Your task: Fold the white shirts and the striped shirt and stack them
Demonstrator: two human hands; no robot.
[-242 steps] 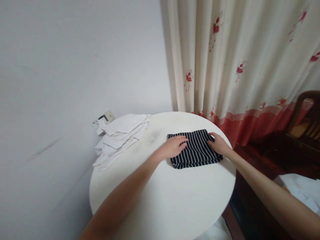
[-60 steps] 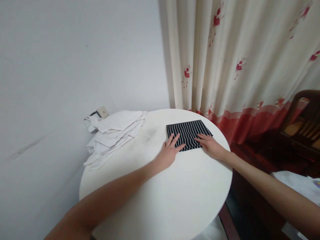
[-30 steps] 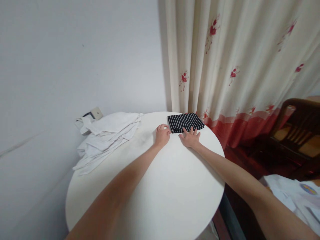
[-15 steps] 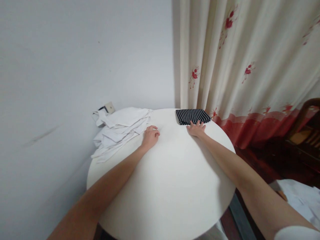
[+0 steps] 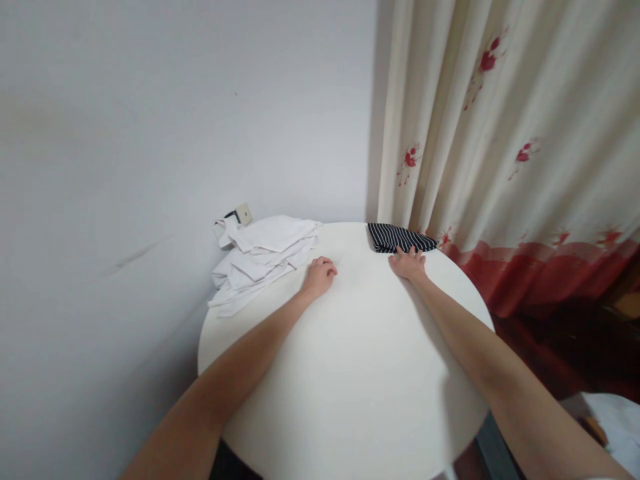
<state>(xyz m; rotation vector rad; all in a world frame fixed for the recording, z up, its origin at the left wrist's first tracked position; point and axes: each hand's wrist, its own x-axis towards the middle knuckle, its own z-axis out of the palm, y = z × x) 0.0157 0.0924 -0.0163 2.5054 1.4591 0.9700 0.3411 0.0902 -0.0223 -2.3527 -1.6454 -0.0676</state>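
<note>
A folded black cloth with white stripes (image 5: 395,237) lies at the far edge of the round white table (image 5: 360,360). My right hand (image 5: 409,264) rests with spread fingers against its near edge, the fingertips on the fabric and the palm on the tabletop. To the left, my left hand (image 5: 319,277) lies on the table, its fingers loosely bent and apart, holding nothing. Just beyond and left of it is a crumpled heap of white cloth (image 5: 273,247), which that hand does not appear to touch.
A pale wall (image 5: 280,133) rises behind the table, with a small socket box (image 5: 244,214) near the white heap. Flowered curtains (image 5: 450,133) with a red hem hang at the back right. Something white (image 5: 615,420) is below the table at the lower right.
The view has turned slightly left, so everything appears farther right. The striped cloth's back right side looks lower and more tapered, with my right hand still at its near edge. My left hand keeps its pose.
</note>
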